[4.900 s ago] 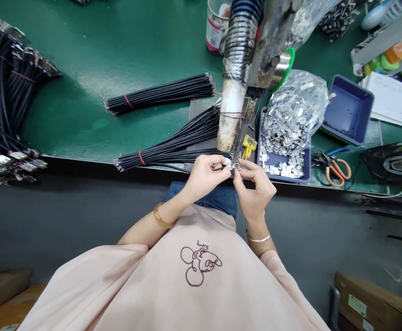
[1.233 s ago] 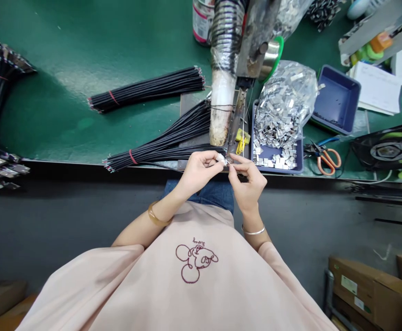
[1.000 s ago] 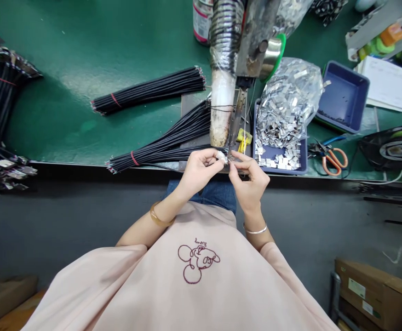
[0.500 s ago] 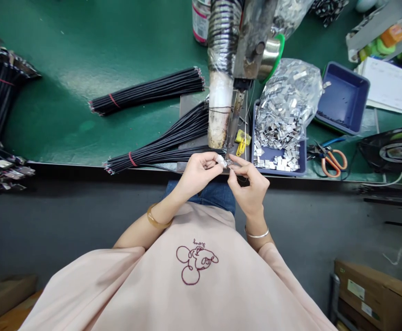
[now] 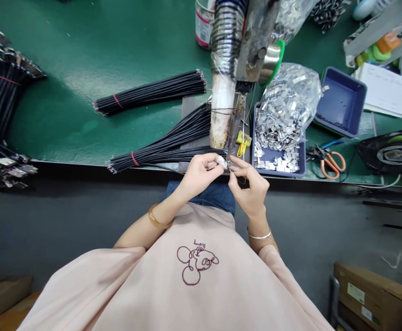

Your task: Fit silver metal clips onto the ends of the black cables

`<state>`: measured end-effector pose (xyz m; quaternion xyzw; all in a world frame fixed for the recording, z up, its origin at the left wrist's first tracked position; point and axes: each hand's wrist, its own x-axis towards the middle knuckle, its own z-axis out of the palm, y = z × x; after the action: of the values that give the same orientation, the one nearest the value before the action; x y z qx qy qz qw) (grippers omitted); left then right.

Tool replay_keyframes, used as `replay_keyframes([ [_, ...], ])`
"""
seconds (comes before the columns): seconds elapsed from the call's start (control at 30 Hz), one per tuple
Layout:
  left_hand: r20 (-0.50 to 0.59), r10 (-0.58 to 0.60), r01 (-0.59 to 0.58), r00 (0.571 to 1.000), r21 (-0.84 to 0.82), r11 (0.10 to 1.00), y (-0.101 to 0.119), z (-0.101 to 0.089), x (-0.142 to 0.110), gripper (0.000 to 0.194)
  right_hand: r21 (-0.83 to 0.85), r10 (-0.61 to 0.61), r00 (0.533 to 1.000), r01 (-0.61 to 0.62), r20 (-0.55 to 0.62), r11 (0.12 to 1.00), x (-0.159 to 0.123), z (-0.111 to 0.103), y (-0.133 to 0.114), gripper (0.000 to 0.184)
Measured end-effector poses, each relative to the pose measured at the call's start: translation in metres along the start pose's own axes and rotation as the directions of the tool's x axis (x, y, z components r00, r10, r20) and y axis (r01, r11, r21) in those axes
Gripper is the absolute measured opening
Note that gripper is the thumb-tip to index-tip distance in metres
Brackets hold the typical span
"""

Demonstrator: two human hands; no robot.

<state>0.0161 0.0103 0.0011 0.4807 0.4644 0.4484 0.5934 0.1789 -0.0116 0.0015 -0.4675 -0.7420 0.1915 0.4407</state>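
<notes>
Just below the tip of the grey soldering iron (image 5: 236,131), your left hand (image 5: 201,174) pinches a thin black wire (image 5: 173,167) and your right hand (image 5: 251,187) pinches a small silver metal clip (image 5: 229,164). Both look light; the wire bends, so grip near its end.

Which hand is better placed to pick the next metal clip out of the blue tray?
Probably the right hand. The blue tray of metal clips sits just to its right along the bench edge, while the left hand pinches the wire end on the cable-bundle side.
</notes>
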Motion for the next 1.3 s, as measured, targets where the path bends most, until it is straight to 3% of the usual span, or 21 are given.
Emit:
replay_keyframes([
  [0.07,0.028,0.027,-0.028,0.999,0.061,0.998,-0.001,-0.001,-0.003,0.015,0.016,0.062,0.998,-0.062,-0.023,0.998,-0.001,-0.006,-0.001,0.005],
  [0.13,0.079,0.056,-0.068,0.995,0.161,0.985,-0.001,-0.002,-0.008,0.015,0.035,0.054,0.983,-0.049,-0.176,0.998,0.000,-0.015,-0.003,0.005],
  [0.17,0.119,0.067,-0.094,0.991,0.231,0.969,-0.001,-0.003,-0.011,0.015,0.035,0.002,0.952,0.010,-0.307,0.999,0.000,-0.020,-0.006,0.005],
  [0.23,0.214,0.080,-0.157,0.974,0.369,0.916,-0.003,-0.006,-0.019,0.015,-0.018,-0.110,0.820,0.121,-0.562,0.993,0.003,-0.031,-0.010,0.003],
  [0.27,0.257,0.083,-0.188,0.963,0.414,0.891,-0.005,-0.007,-0.023,0.015,-0.053,-0.130,0.766,0.125,-0.629,0.991,0.004,-0.036,-0.012,0.003],
  [0.3,0.286,0.086,-0.208,0.954,0.432,0.878,-0.007,-0.009,-0.027,0.015,-0.074,-0.106,0.754,0.077,-0.649,0.994,0.006,-0.042,-0.012,0.007],
  [0.37,0.287,0.105,-0.218,0.952,0.394,0.893,-0.011,-0.013,-0.034,0.014,-0.089,0.047,0.837,-0.114,-0.545,0.989,0.009,-0.052,-0.008,0.012],
  [0.43,0.219,0.169,-0.234,0.961,0.317,0.919,-0.014,-0.016,-0.037,0.013,-0.109,0.238,0.915,-0.287,-0.326,0.952,0.013,-0.059,0.005,0.012],
  [0.5,0.092,0.311,-0.324,0.946,0.315,0.892,-0.016,-0.020,-0.036,0.012,-0.192,0.304,0.933,-0.340,-0.190,0.921,0.019,-0.062,0.024,0.014],
  [0.57,-0.005,0.485,-0.427,0.875,0.465,0.775,-0.017,-0.023,-0.028,0.013,-0.321,0.304,0.943,-0.332,-0.136,0.887,0.027,-0.060,0.043,0.016],
  [0.63,0.022,0.590,-0.446,0.807,0.678,0.584,-0.019,-0.026,-0.017,0.014,-0.397,0.300,0.952,-0.297,-0.057,0.868,0.037,-0.056,0.057,0.014],
  [0.7,0.095,0.583,-0.407,0.807,0.805,0.432,-0.021,-0.029,-0.005,0.017,-0.428,0.305,0.952,-0.269,0.017,0.863,0.046,-0.051,0.065,0.013],
  [0.77,0.123,0.574,-0.398,0.810,0.834,0.383,-0.022,-0.030,0.003,0.021,-0.415,0.331,0.942,-0.277,0.063,0.867,0.052,-0.049,0.070,0.014],
  [0.93,0.109,0.635,-0.525,0.765,0.676,0.516,-0.018,-0.031,-0.001,0.020,-0.325,0.386,0.919,-0.341,0.084,0.882,0.053,-0.053,0.072,0.012],
  [1.07,0.152,0.653,-0.608,0.742,0.562,0.561,-0.012,-0.029,-0.012,0.019,-0.383,0.295,0.952,-0.302,-0.078,0.873,0.043,-0.058,0.066,0.011],
  [1.17,0.189,0.601,-0.605,0.776,0.491,0.627,-0.006,-0.025,-0.017,0.018,-0.463,0.278,0.952,-0.307,-0.133,0.831,0.038,-0.062,0.063,0.014],
  [1.3,0.239,0.400,-0.465,0.885,0.401,0.789,0.003,-0.021,-0.017,0.016,-0.518,0.298,0.952,-0.291,-0.073,0.804,0.035,-0.066,0.062,0.017],
])
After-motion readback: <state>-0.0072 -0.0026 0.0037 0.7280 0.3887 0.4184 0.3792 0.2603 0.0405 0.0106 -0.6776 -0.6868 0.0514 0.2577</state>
